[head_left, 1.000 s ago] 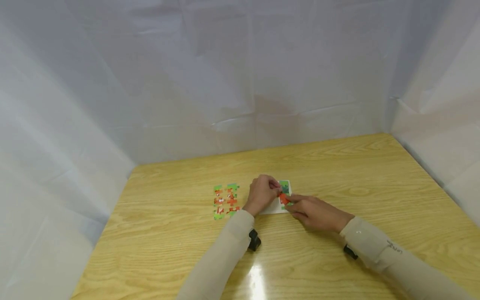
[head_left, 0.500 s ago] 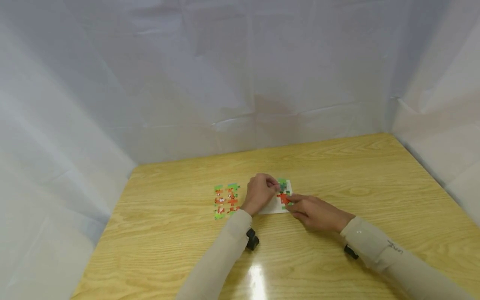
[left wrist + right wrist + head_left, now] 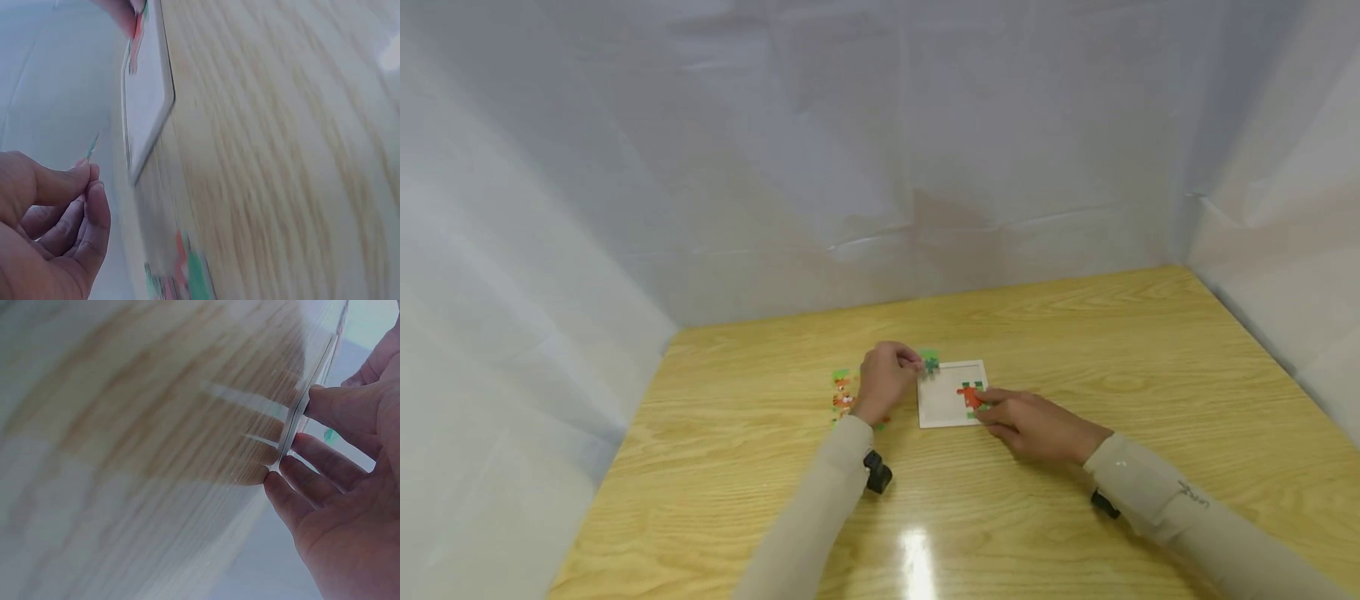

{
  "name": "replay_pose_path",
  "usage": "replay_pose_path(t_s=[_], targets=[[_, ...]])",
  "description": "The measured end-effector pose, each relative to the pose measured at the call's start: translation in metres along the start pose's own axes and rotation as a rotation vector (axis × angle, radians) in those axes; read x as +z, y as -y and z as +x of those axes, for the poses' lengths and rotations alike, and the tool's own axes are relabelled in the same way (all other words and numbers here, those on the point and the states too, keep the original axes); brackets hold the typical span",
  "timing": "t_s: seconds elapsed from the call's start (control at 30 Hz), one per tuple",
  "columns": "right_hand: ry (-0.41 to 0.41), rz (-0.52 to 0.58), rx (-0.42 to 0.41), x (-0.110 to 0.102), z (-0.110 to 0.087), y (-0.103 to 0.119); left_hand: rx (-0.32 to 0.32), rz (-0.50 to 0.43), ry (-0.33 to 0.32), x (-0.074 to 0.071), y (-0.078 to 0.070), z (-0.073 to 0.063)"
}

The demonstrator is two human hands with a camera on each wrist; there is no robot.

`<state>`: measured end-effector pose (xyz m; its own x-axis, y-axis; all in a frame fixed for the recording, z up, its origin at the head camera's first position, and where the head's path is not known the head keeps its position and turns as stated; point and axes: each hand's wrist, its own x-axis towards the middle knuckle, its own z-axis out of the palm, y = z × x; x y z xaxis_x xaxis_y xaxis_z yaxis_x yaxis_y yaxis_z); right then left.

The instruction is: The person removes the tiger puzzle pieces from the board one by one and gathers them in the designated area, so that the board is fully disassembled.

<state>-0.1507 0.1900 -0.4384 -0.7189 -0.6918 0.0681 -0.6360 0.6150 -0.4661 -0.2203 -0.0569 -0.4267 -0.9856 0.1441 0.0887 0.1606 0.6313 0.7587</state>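
Observation:
My left hand [image 3: 883,382] pinches a green jigsaw puzzle piece [image 3: 931,362] between thumb and fingertips, at the upper left corner of a white square puzzle tray [image 3: 938,407]. In the left wrist view this puzzle piece [image 3: 92,146] stands edge-on, above the table. At the tray's right side my right hand [image 3: 1037,427] holds the edge, fingertips overlapping a red-and-green puzzle piece [image 3: 970,395] inside it. The right wrist view shows the thumb and fingers of the right hand [image 3: 350,469] along the tray's edge.
Several orange-and-green puzzle pieces [image 3: 842,402] lie on the wooden table [image 3: 737,467] left of the tray, partly covered by my left hand and sleeve. White sheeting [image 3: 790,208] hangs behind the table and at both sides.
My left hand has lifted the green puzzle piece out of the tray's upper right and moved it left, baring more of the tray. The right hand has stayed at the tray's right side.

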Motion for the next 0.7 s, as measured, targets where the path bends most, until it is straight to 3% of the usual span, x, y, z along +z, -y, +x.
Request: replay_pose_path(t_s=[0.33, 0.7], targets=[[-0.003, 0.003, -0.012, 0.000, 0.000, 0.002, -0.060, 0.008, -0.048, -0.020, 0.015, -0.004], [-0.009, 0.013, -0.024, -0.001, 0.000, 0.002, -0.104, 0.036, -0.068, -0.027, 0.022, -0.007]])
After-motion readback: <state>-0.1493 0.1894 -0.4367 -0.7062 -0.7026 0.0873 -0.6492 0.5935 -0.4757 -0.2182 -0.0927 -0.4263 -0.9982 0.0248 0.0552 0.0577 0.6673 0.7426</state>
